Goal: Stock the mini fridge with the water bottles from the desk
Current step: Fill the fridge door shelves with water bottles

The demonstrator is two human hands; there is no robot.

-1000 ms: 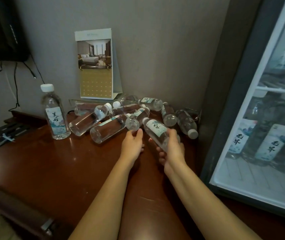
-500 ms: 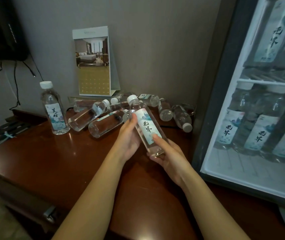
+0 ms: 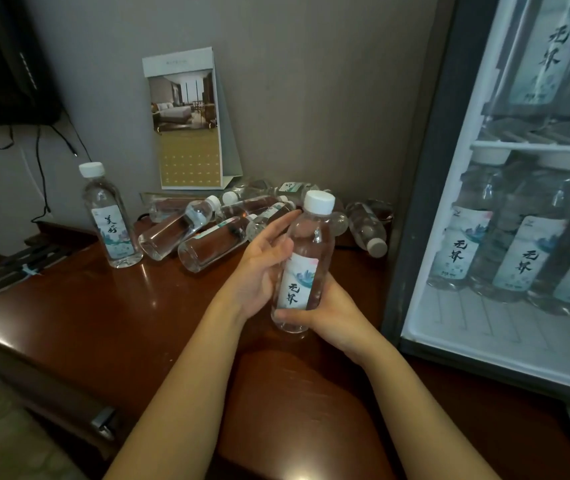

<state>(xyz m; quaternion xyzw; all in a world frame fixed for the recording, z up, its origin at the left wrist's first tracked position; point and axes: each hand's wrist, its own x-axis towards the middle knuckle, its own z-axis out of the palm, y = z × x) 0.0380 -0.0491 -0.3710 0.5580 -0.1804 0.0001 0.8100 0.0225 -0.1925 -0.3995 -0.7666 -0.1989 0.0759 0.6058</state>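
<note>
A clear water bottle (image 3: 306,261) with a white cap and a pale label is held nearly upright above the desk (image 3: 103,317). My right hand (image 3: 332,311) grips its base, thumb across the front. My left hand (image 3: 262,268) rests against its left side with fingers straight. Several more bottles (image 3: 193,233) lie in a heap by the wall behind my hands. One bottle (image 3: 110,220) stands upright at the left. The mini fridge (image 3: 505,344) stands open at the right, with several bottles (image 3: 525,251) on its lower shelf.
A card stand (image 3: 186,123) with a room photo leans on the wall behind the heap. A dark screen (image 3: 3,64) with hanging cables fills the upper left. The desk's front edge runs diagonally at lower left, with floor beyond it.
The bottle has been lifted off the heap and turned from lying flat to nearly upright. Both hands came toward me and slightly right with it.
</note>
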